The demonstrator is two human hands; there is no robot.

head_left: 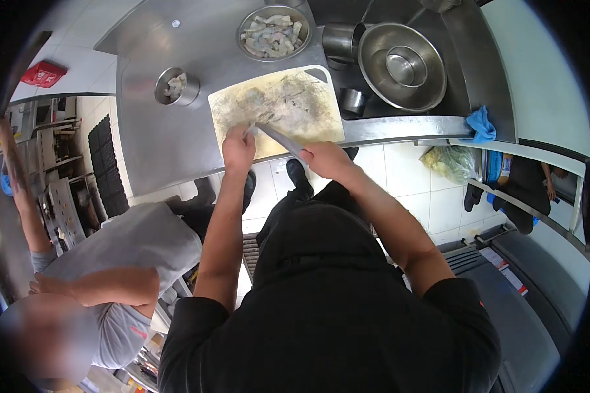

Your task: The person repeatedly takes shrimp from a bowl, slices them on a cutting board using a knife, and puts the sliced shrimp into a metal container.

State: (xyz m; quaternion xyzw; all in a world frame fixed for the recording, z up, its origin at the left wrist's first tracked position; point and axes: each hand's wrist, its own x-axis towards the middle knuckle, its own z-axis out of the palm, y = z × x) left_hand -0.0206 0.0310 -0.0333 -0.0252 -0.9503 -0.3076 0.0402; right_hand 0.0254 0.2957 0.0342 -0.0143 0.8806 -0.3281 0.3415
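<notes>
My right hand (324,160) is closed round the handle of a knife (278,139), whose blade points up and left over the front part of a stained cutting board (295,105). At the board's front left edge, my left hand (239,149) pinches a small pale piece (250,130) beside the knife tip; what it is cannot be made out. Behind the board stands a metal bowl (241,43) full of pale, raw-looking pieces. A smaller metal pot (190,90) with a few similar pieces is to the left.
A large metal basin (377,78) with a small bowl inside stands in the sink area at right, near metal pots (339,40). A blue cloth (481,124) hangs on the counter edge. A co-worker in grey (137,249) is close at my left.
</notes>
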